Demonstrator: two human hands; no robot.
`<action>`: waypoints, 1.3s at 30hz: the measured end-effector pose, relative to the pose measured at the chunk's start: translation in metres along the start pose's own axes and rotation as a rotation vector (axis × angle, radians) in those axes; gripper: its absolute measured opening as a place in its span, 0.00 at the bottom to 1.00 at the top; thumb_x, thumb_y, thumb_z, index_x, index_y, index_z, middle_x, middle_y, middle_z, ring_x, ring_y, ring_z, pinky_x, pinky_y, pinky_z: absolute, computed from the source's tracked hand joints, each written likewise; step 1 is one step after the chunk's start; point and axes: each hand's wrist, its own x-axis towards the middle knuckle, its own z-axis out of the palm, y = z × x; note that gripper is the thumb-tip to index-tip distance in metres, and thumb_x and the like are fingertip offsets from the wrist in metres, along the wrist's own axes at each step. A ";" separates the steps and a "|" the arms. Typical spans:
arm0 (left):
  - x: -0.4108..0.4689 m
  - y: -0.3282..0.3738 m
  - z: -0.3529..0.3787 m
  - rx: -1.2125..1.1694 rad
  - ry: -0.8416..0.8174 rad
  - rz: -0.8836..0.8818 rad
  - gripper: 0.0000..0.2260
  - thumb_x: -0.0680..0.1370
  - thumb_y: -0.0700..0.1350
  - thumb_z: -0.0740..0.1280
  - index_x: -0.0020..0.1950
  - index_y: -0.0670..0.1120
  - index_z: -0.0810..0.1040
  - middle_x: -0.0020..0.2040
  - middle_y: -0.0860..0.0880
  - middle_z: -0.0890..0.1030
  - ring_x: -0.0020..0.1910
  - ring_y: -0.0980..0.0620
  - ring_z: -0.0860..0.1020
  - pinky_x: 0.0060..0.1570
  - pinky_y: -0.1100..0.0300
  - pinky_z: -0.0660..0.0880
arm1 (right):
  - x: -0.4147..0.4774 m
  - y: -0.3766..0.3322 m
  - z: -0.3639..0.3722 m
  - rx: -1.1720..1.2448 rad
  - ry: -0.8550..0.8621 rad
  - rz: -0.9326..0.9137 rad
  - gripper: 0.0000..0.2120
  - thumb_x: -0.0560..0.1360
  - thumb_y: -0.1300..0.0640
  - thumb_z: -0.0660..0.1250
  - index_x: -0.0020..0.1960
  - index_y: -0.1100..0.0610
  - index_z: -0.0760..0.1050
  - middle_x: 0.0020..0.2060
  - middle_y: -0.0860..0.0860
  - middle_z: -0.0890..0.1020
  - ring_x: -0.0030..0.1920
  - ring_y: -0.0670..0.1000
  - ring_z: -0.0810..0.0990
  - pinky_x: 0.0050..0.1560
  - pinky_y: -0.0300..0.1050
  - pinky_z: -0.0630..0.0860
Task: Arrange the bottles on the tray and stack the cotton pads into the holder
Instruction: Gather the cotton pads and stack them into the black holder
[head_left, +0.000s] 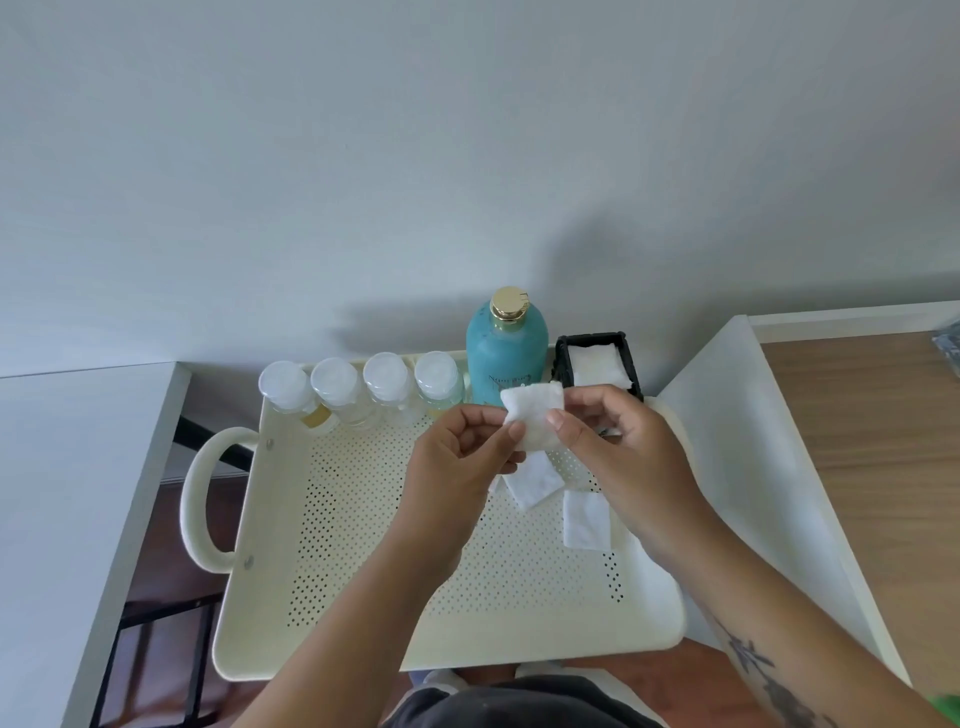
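A cream perforated tray (363, 545) with a side handle lies in front of me. Several clear bottles with white caps (387, 376) line its far edge, next to a tall teal bottle with a gold cap (506, 348). A black holder (595, 364) at the far right corner has white cotton pads inside. My left hand (462, 452) and my right hand (618, 441) pinch one white cotton pad (535, 415) between them above the tray. Two more loose pads (535, 486) (587, 519) lie on the tray floor below my hands.
A white wall rises behind the tray. A white surface (62, 493) lies to the left and a white panel (737, 441) stands at the right, with a wooden tabletop (883, 441) beyond it. Dark floor and a black frame show at lower left.
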 end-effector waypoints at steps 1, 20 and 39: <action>0.000 0.000 0.001 0.002 -0.011 0.003 0.03 0.75 0.43 0.73 0.47 0.47 0.82 0.42 0.46 0.86 0.41 0.50 0.83 0.43 0.62 0.80 | -0.001 0.000 0.002 0.103 -0.029 0.069 0.10 0.74 0.48 0.71 0.53 0.49 0.80 0.45 0.44 0.85 0.47 0.40 0.81 0.43 0.32 0.75; 0.042 -0.081 -0.042 0.895 0.268 -0.110 0.11 0.75 0.50 0.71 0.54 0.47 0.76 0.52 0.51 0.78 0.49 0.51 0.76 0.45 0.56 0.74 | 0.076 0.016 -0.037 -0.329 0.198 -0.023 0.08 0.76 0.52 0.68 0.51 0.56 0.79 0.40 0.46 0.79 0.36 0.44 0.74 0.37 0.41 0.68; 0.062 -0.090 -0.031 0.986 0.225 -0.218 0.08 0.76 0.49 0.68 0.51 0.48 0.76 0.50 0.48 0.78 0.53 0.45 0.75 0.50 0.46 0.78 | 0.038 0.045 -0.014 -1.040 0.000 -0.436 0.22 0.79 0.48 0.60 0.67 0.62 0.74 0.63 0.56 0.79 0.68 0.56 0.74 0.72 0.57 0.65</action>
